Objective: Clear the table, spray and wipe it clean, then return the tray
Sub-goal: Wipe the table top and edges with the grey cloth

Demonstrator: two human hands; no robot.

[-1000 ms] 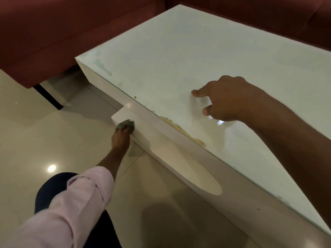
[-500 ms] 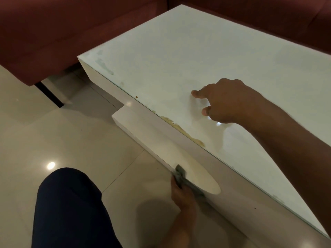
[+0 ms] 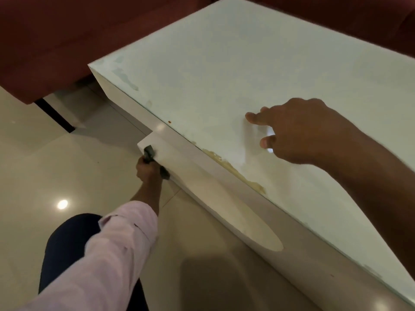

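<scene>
A low white table with a glass top (image 3: 224, 63) fills the right and middle of the view. Below its near side juts a white lower ledge (image 3: 202, 187). My left hand (image 3: 147, 169) grips a dark grey cloth (image 3: 149, 152) and presses it against the ledge's left end. My right hand (image 3: 289, 131) rests on the glass near the front edge, fingers loosely curled and holding nothing. A yellowish chipped patch (image 3: 233, 171) runs along the glass's front edge. No tray or spray bottle is in view.
A dark red sofa (image 3: 67, 37) stands behind and left of the table, with another section at the top right (image 3: 359, 19). The floor is glossy beige tile (image 3: 45, 164). My knee in dark trousers (image 3: 67, 243) is at the bottom left.
My left hand with the cloth swept right along the ledge, then back to its left end. My right hand stayed on the glass.
</scene>
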